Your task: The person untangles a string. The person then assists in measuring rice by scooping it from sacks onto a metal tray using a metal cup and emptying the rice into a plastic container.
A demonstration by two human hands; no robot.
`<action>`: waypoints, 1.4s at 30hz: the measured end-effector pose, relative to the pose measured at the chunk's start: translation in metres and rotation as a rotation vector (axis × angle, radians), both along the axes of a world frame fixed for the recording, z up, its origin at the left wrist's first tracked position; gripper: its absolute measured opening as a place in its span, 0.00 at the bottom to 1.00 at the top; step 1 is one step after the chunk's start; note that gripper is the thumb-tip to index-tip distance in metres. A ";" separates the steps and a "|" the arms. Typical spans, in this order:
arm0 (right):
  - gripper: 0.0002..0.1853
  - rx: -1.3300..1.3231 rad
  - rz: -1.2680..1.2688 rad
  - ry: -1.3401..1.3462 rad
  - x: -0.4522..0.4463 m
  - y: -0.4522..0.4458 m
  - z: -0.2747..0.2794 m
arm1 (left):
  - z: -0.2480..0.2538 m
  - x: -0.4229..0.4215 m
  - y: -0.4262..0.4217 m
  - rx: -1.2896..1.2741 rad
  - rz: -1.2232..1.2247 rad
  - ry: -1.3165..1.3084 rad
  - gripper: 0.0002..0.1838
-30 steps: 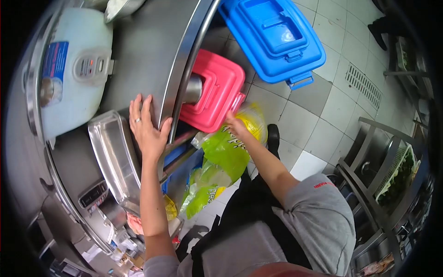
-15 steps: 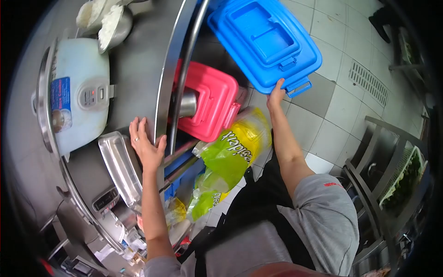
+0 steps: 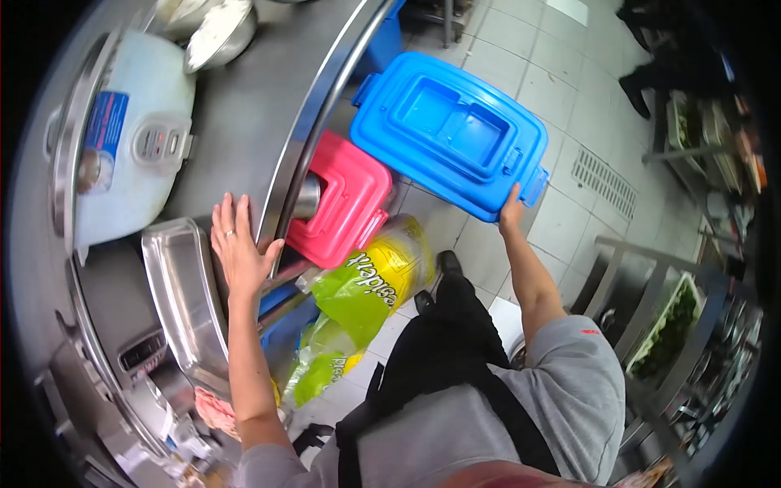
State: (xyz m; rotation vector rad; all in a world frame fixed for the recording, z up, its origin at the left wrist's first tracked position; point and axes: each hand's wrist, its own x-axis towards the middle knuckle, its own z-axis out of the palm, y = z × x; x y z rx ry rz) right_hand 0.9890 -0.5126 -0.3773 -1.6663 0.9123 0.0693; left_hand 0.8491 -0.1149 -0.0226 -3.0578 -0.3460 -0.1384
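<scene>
Blue bin point(image 3: 451, 134), near edge in right hand point(image 3: 511, 210), tiled floor point(image 3: 561, 93) alongside

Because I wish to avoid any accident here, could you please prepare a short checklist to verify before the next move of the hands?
1. Left hand supported: ok, it is spread at the edge of the steel counter, holding nothing.
2. Right hand at the blue box: ok, it is at the corner beside the end handle.
3. Firm right grip: cannot tell, the fingers are partly hidden.
4. Blue box fastened shut: cannot tell from this view.
5. Free space around blue box: not ok, the red box is close beside it.
6. Clear footing: not ok, the green and yellow bag is very near a shoe.
</scene>
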 end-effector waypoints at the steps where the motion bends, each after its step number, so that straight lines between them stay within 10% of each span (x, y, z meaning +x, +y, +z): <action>1: 0.43 0.010 0.025 -0.001 -0.001 0.003 -0.001 | 0.002 0.001 -0.001 0.019 -0.001 0.017 0.47; 14: 0.42 0.042 0.323 -0.026 0.125 0.022 -0.016 | 0.000 0.016 -0.001 0.014 0.039 0.099 0.49; 38: 0.35 0.303 0.625 0.030 0.200 0.341 0.030 | 0.001 0.016 0.006 -0.017 0.099 0.099 0.47; 42: 0.33 0.388 0.595 0.026 0.196 0.365 -0.037 | 0.002 0.015 0.009 -0.009 0.067 0.133 0.48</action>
